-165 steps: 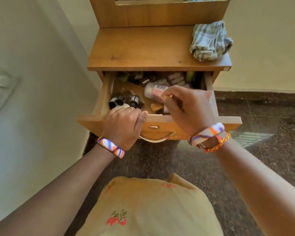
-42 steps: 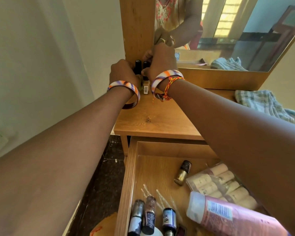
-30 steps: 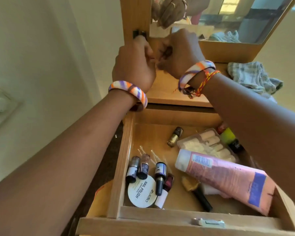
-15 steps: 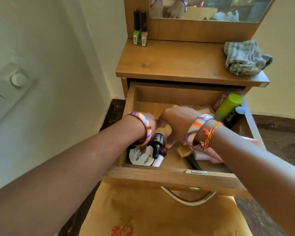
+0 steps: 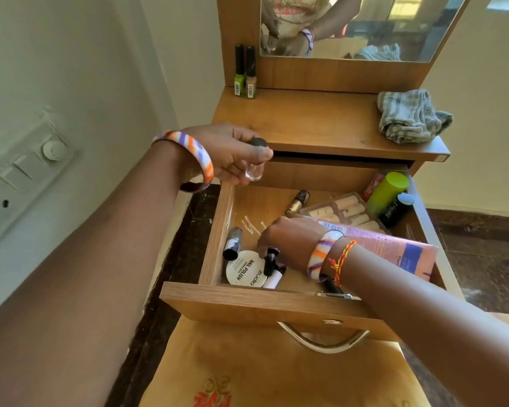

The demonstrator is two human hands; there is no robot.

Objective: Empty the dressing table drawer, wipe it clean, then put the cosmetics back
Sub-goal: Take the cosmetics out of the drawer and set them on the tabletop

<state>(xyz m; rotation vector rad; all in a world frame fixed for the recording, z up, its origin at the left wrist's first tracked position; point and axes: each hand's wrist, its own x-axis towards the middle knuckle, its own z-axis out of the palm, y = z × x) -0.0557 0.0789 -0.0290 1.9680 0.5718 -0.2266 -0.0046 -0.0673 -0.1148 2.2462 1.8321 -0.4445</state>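
While the pulled-out wooden drawer (image 5: 218,230) of the dressing table (image 5: 321,124) stands open, the left hand (image 5: 227,154) hangs above its back left corner, its fingers (image 5: 262,155) clenched around a small clear glass bottle with a dark round cap (image 5: 256,160). The right hand (image 5: 291,242) reaches down inside the drawer near the front, fingers curled over a small bottle with a black ribbed cap (image 5: 271,259); whether they grip it cannot be told from here. That bottle lies beside a round white lid printed "NAIL POLISH" (image 5: 244,271), and a silver-and-black tube (image 5: 232,245) lies close to the left wall. Further back sit a gold nail polish bottle (image 5: 297,201), a clear pack of beige tubes (image 5: 347,212), an upright lime green cylinder (image 5: 387,193) and a black bottle with a pale blue cap (image 5: 395,210). A large pink squeeze tube (image 5: 394,248) lies along the right side, partly under the right wrist. On the table top two slim black-capped nail polish bottles (image 5: 244,74) stand against the mirror frame (image 5: 335,74), and a crumpled grey checked cloth (image 5: 409,117) rests at the right edge.
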